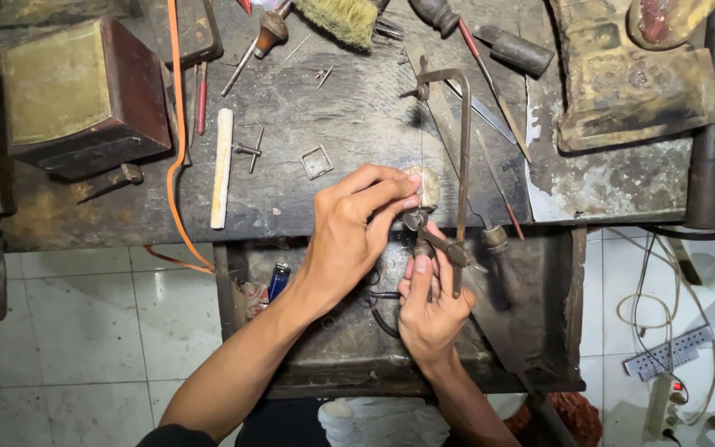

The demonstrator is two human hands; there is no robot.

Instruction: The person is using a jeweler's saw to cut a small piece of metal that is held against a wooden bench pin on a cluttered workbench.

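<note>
My left hand (353, 228) pinches a small pale metal piece (429, 185) against the front edge of the dark workbench (349, 124). My right hand (432, 306) is just below it and grips the handle of a jeweller's saw (459, 149), whose metal frame rises over the bench. The saw's lower clamp sits by my left fingertips. The blade is too thin to make out.
A dark wooden box (84, 95) stands at the left. A white stick (222, 165), a small square metal frame (317, 162), a brush (337, 18), gravers and files lie on the bench. An open drawer (333, 331) holds a blue lighter (278, 280). A power strip (668, 352) lies on the tiled floor.
</note>
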